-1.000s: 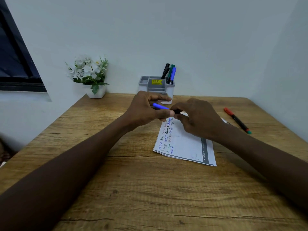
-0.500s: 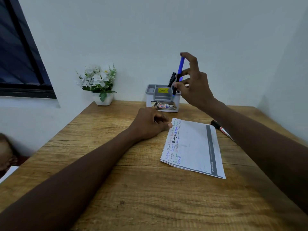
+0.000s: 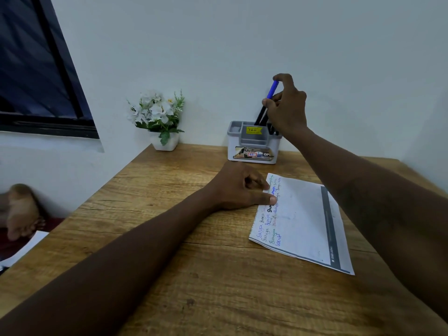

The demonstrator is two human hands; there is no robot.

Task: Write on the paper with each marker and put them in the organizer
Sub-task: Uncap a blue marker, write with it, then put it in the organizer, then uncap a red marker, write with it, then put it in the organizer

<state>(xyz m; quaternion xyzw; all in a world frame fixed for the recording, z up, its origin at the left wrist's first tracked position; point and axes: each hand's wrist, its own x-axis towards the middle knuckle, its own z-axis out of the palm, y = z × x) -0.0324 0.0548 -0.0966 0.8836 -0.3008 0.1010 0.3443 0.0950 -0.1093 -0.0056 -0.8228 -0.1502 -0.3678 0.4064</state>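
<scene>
- Window, dark, sits in the left wall, well apart from the table. Below it, past the table's left edge, are a person's bare foot and a white sheet.
- Flower pot stands at the far left corner, near the wall. From it to the near edge the wood lies open, crossed by the left forearm.
- Left hand rests mid-table with fingers loosely curled, holding nothing. Its thumb tip presses on the left edge of the paper.
- Organizer stands at the far edge. A strip of bare wood separates it from the paper.
- Right hand hovers above the organizer's right side. Thumb and fingers pinch the blue marker, which is tilted with its blue end up. I cannot tell whether its lower end is inside a compartment.
- Paper lies slanted toward the right edge, with handwritten lines along its left side. The right forearm passes beside its far right corner.
</scene>
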